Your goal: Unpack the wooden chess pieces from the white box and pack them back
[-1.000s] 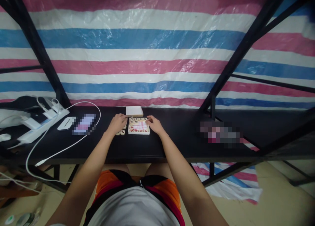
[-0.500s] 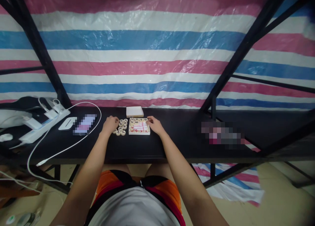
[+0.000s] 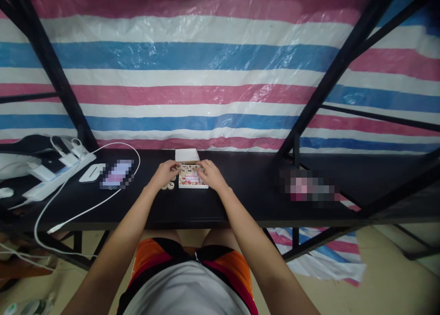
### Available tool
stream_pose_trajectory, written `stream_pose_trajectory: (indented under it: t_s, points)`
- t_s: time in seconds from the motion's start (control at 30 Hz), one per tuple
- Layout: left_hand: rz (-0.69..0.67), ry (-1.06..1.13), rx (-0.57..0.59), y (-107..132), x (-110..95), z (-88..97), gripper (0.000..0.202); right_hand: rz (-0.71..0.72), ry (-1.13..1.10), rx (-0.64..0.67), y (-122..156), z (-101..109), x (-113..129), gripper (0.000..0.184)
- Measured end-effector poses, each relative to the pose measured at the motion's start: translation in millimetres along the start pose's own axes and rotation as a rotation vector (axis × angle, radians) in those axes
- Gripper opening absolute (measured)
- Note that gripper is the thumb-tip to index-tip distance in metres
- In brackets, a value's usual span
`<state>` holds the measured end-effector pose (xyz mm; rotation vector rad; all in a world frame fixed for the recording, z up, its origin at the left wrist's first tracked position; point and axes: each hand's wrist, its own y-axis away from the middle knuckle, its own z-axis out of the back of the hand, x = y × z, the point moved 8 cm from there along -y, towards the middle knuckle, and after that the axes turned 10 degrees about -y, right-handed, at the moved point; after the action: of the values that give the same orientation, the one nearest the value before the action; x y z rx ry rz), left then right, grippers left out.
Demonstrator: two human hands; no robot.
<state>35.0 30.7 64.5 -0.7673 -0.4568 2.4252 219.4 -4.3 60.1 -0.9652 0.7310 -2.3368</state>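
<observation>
A shallow white box (image 3: 193,187) holds rows of round xiangqi pieces with red and black characters, with a pinkish-white slip of paper among them. My left hand (image 3: 167,172) is at the box's upper left corner, its fingertips closed on a pale xiangqi piece (image 3: 178,165). Loose xiangqi pieces (image 3: 171,185) lie on the table left of the box, partly covered by this hand. Over the box's right side reaches my right hand (image 3: 211,174), thumb and forefinger apart above the pieces. The white lid (image 3: 186,155) stands just behind the box.
On the black table (image 3: 254,196) to the left are a blurred phone (image 3: 118,174), a white flat device (image 3: 92,173), a power strip (image 3: 51,180) with plugs and a looping white cable (image 3: 92,212). Blurred items (image 3: 309,188) lie at right. Black frame posts rise before a striped sheet (image 3: 192,95).
My left hand has moved right, from the loose pieces to the box's corner. My right hand has shifted left, from the box's right edge to over its pieces. The view has shifted slightly.
</observation>
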Motion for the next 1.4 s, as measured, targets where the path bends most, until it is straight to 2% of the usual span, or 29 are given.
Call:
stream_pose_trajectory:
  t_s: [0.1, 0.27, 0.43, 0.5, 0.6, 0.67, 0.77, 1.03, 1.2, 1.4]
  points:
    - [-0.015, 0.114, 0.04, 0, -14, -17.9, 0.023, 0.053, -0.016, 0.088, -1, -8, 15, 0.02]
    - [-0.006, 0.242, 0.061, 0, -20, -33.9, 0.017, 0.066, -0.127, 0.105, 0, -14, 22, 0.025]
    - [-0.034, 0.196, 0.139, -1, -22, -49.5, 0.014, 0.013, -0.148, 0.204, 1, -27, 19, 0.014]
    - [-0.053, 0.125, 0.131, -1, -23, -46.3, 0.014, -0.028, -0.147, 0.216, 1, -27, 15, 0.013]
    - [-0.052, 0.048, 0.017, -1, -21, -24.3, 0.014, -0.073, -0.156, 0.195, 1, -21, 9, 0.011]
    - [-0.019, 0.02, -0.029, 0, -15, -9.9, 0.015, -0.088, -0.154, 0.173, 1, -16, 6, 0.01]
    - [0.041, -0.006, -0.035, 1, -5, 1.2, 0.016, -0.091, -0.149, 0.157, 2, -12, 5, 0.011]
    - [0.021, -0.033, 0.049, 3, -6, -7.6, 0.018, -0.104, -0.146, 0.238, 4, -17, 8, 0.013]
    - [0.037, -0.035, 0.078, 4, -5, -9.6, 0.02, -0.045, -0.104, 0.236, 4, -18, 10, 0.013]
    - [0.008, -0.018, 0.079, 4, -5, -12.0, 0.02, -0.087, -0.122, 0.222, 4, -19, 10, 0.02]
